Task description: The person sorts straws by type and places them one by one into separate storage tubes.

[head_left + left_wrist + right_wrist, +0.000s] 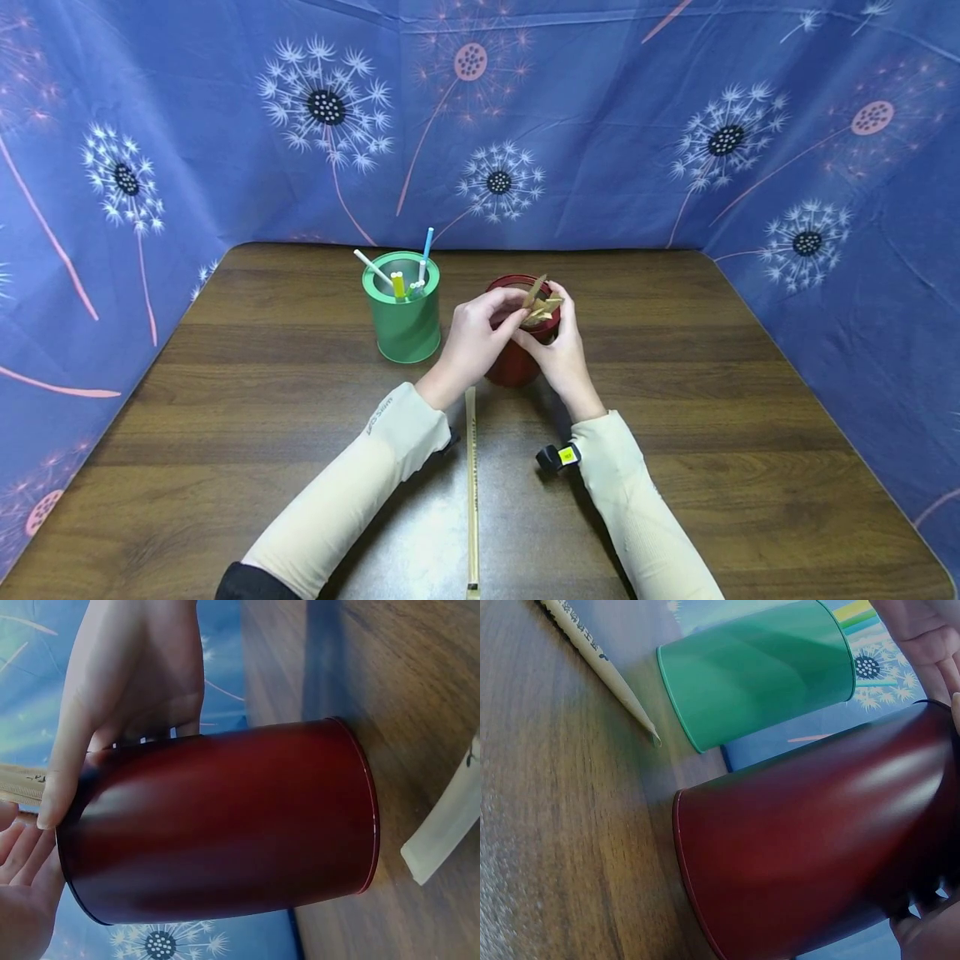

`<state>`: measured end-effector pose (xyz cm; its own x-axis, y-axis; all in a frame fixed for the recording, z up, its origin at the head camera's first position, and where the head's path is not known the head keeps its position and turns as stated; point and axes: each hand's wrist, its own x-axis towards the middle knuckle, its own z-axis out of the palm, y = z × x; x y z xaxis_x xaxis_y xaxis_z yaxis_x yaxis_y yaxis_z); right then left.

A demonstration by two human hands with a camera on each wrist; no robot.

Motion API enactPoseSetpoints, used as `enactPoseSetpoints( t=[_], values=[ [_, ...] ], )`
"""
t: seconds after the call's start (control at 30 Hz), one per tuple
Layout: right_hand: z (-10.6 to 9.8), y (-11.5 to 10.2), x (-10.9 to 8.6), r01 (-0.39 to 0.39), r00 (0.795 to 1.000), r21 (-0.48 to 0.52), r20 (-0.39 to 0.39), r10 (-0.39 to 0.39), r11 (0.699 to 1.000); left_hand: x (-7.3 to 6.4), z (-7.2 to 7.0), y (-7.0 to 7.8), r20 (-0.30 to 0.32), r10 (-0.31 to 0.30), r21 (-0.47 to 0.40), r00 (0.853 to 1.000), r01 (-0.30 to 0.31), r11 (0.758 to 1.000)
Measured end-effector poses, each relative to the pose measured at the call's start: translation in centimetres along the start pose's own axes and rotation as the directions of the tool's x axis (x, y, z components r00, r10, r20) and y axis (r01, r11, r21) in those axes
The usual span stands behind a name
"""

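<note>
Between thumb and fingers my left hand pinches a tan paper-wrapped strip, tilted at the mouth of a red can. My right hand grips that can near its top, thumb at the near rim and fingers round the right side. Several more tan paper pieces stick up from its opening. The left wrist view has the can's smooth wall upright on the table, with printed paper beside the right thumb. Whatever lies deeper inside is hidden.
Left of the red can stands a green can holding several coloured pens or tubes. A long, narrow paper-wrapped stick with printing lies between the forearms, pointing at the red can. Blue dandelion-print cloth hangs behind the wooden table.
</note>
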<state>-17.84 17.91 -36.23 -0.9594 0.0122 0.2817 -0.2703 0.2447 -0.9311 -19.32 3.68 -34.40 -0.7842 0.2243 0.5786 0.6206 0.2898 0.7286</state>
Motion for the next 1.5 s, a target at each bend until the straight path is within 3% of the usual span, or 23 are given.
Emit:
enactPoseSetpoints(
  t=[0.17, 0.43, 0.6, 0.77, 1.07, 1.23, 1.33, 1.4, 1.43, 1.5],
  values=[
    [0.0, 0.0, 0.0, -0.007, 1.000, -0.014, -0.001, 0.007, 1.000, -0.4, -0.2, 0.1, -0.009, 0.015, -0.052, 1.000, -0.015, 0.999],
    [0.1, -0.2, -0.1, -0.036, 0.999, -0.020, -0.017, 0.036, 0.999, -1.3, -1.4, 0.7, -0.094, 0.048, -0.183, 0.994, -0.065, 0.981],
    [0.2, -0.3, -0.1, -0.045, 0.999, -0.024, -0.024, 0.044, 0.999, -2.2, -2.3, 1.2, -0.125, 0.060, -0.196, 0.990, -0.084, 0.977],
    [0.1, -0.4, -0.2, -0.047, 0.999, -0.024, -0.024, 0.046, 0.999, -3.2, -2.8, 1.0, -0.133, 0.032, -0.204, 0.991, -0.059, 0.977],
    [0.2, -0.4, -0.2, -0.040, 0.999, -0.019, -0.019, 0.040, 0.999, -5.1, -3.0, -0.4, -0.080, -0.081, -0.201, 0.993, 0.063, 0.978],
    [0.2, -0.4, -0.2, -0.033, 0.999, -0.018, -0.015, 0.032, 0.999, -5.5, -3.3, -1.1, -0.003, -0.095, -0.217, 0.996, 0.092, 0.972],
    [0.2, -0.4, -0.2, -0.038, 0.999, -0.025, -0.016, 0.038, 0.999, -5.5, -3.8, -1.4, 0.122, -0.083, -0.232, 0.989, 0.110, 0.966],
    [0.2, -0.4, -0.2, -0.042, 0.999, -0.032, -0.016, 0.042, 0.999, -5.4, -4.3, -1.7, 0.252, -0.057, -0.236, 0.966, 0.119, 0.964],
    [0.2, -0.5, -0.3, -0.043, 0.999, -0.034, -0.016, 0.043, 0.998, -5.3, -4.5, -1.8, 0.323, -0.033, -0.226, 0.946, 0.111, 0.968],
    [0.1, -0.4, -0.2, -0.043, 0.999, -0.038, -0.014, 0.042, 0.998, -5.3, -4.9, -2.2, 0.459, 0.029, -0.189, 0.888, 0.066, 0.980]
  ],
)
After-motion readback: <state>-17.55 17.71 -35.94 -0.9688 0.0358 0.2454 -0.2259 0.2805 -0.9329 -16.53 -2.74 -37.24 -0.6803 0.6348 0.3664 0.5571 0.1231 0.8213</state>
